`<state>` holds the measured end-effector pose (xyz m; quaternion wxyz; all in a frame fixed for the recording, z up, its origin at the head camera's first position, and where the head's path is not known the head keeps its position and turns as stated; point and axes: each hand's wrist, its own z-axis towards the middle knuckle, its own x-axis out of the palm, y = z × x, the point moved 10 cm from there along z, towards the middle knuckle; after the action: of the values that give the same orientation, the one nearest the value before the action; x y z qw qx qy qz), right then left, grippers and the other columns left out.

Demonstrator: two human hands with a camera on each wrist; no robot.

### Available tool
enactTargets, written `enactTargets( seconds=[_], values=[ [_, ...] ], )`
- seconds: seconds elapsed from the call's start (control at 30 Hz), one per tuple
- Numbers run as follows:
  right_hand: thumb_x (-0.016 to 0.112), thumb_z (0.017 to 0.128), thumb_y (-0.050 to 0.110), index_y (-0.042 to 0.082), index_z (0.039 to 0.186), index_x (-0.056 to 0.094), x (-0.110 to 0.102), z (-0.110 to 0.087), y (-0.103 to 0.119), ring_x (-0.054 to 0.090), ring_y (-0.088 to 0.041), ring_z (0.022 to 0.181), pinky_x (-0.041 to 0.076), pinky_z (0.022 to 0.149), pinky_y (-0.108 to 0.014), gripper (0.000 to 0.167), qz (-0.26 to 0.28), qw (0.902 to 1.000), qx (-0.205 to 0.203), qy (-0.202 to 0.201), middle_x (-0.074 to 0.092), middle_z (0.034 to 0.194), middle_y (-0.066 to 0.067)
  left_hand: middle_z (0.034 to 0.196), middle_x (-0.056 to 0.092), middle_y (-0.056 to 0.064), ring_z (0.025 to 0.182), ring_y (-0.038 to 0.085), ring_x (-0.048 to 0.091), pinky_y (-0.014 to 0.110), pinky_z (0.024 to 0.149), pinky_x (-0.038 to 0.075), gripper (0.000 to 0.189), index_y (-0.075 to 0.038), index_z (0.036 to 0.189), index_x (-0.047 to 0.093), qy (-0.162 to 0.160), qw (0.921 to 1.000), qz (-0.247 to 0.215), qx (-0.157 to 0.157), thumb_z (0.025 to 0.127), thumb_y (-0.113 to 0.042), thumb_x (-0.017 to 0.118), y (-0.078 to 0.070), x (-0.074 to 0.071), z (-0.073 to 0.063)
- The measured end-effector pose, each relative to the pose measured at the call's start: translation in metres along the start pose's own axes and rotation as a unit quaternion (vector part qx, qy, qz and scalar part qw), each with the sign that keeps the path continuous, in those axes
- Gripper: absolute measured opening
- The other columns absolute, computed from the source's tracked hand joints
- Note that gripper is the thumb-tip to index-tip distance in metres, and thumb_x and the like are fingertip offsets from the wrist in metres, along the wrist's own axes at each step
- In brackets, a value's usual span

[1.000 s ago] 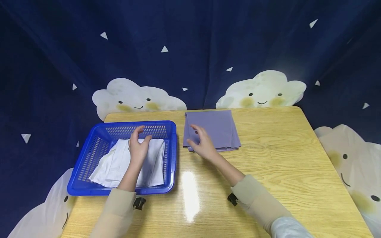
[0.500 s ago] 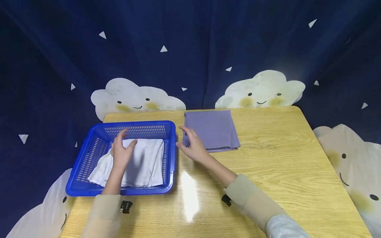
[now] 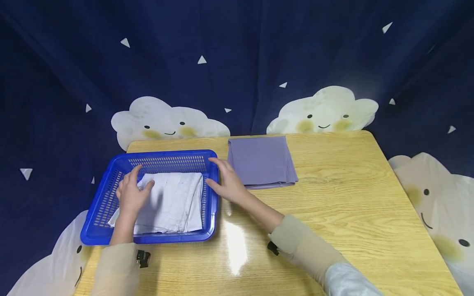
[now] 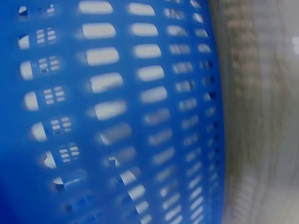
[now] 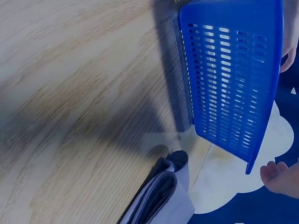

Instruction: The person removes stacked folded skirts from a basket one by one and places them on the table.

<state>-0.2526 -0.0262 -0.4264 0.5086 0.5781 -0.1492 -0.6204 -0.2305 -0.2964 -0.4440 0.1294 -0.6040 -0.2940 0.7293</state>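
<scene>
At blue basket (image 3: 177,238), 2 hands (image 3: 131,197) (image 3: 230,185), white cloth (image 3: 172,201)

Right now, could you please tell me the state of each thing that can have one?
Blue rectangular plastic basket: upright, uncovered.
White cloth: folded, lying inside the basket.
Purple rectangular cloth: folded in layers, on the light wooden table.
Left hand: holding nothing, at the basket's left side.
Right hand: holding nothing, at the basket's right rim; contact unclear.
Dark-blue fabric curtain: hanging.

We point our left hand (image 3: 131,197) toward 12 o'clock and right hand (image 3: 230,183) toward 10 o'clock, thumbs (image 3: 214,186) parted from fingers (image 3: 221,164).
</scene>
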Motion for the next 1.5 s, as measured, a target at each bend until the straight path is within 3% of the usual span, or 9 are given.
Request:
enactTargets(
  seconds=[0.33,0.57,0.87,1.1,1.3,1.5],
  values=[
    [0.063,0.082,0.022,0.012,0.136,0.038,0.016,0.003,0.009,0.04,-0.026,0.124,0.034,0.102,-0.042,0.06,-0.007,0.9998,0.005,0.02,0.041,0.133,-0.013,0.136,0.029,0.032,0.122,0.052,0.023,0.064,0.096,0.016,0.063,-0.009,0.141,0.029,0.04,0.9984,0.039,0.011,0.087,-0.025,0.057,0.025,-0.003,0.003],
    [0.063,0.082,0.022,0.012,0.137,0.037,0.026,0.006,0.014,0.04,-0.027,0.123,0.037,0.099,-0.044,0.061,-0.011,0.9997,0.001,0.022,0.038,0.135,-0.015,0.139,0.022,0.034,0.125,0.055,0.016,0.068,0.097,0.014,0.066,-0.009,0.144,0.022,0.082,0.9956,0.045,-0.011,0.09,-0.031,0.052,0.048,-0.001,0.004],
    [0.063,0.083,0.021,0.011,0.137,0.036,0.045,0.011,0.016,0.041,-0.028,0.123,0.037,0.099,-0.041,0.062,-0.009,0.9995,0.01,0.027,0.036,0.136,-0.017,0.134,0.024,0.039,0.118,0.061,0.02,0.068,0.098,0.011,0.065,-0.002,0.139,0.026,0.108,0.993,0.032,0.035,0.086,-0.024,0.057,0.056,0.006,0.002],
    [0.063,0.083,0.02,0.009,0.138,0.035,0.06,0.012,0.018,0.037,-0.031,0.126,0.037,0.099,-0.042,0.063,-0.002,0.9987,0.045,0.025,0.035,0.136,-0.018,0.137,0.02,0.039,0.121,0.061,0.016,0.069,0.098,0.01,0.067,-0.001,0.141,0.023,0.14,0.9893,0.022,0.034,0.087,-0.025,0.056,0.07,0.014,0.003],
    [0.062,0.083,0.021,0.011,0.138,0.035,0.072,0.011,0.013,0.044,-0.031,0.119,0.042,0.095,-0.04,0.062,0.003,0.9954,0.092,0.023,0.037,0.134,-0.016,0.138,0.016,0.04,0.123,0.06,0.013,0.069,0.096,0.014,0.07,-0.004,0.143,0.018,0.173,0.9846,0.02,0.015,0.089,-0.029,0.055,0.08,0.024,0.004],
    [0.062,0.083,0.021,0.011,0.138,0.035,0.081,0.009,0.009,0.048,-0.032,0.114,0.045,0.091,-0.04,0.062,0.005,0.9918,0.126,0.021,0.038,0.132,-0.017,0.128,0.032,0.038,0.118,0.056,0.027,0.065,0.095,0.022,0.068,-0.001,0.14,0.024,0.159,0.9865,0.016,0.037,0.087,-0.023,0.059,0.08,0.028,0.006]
  ],
)
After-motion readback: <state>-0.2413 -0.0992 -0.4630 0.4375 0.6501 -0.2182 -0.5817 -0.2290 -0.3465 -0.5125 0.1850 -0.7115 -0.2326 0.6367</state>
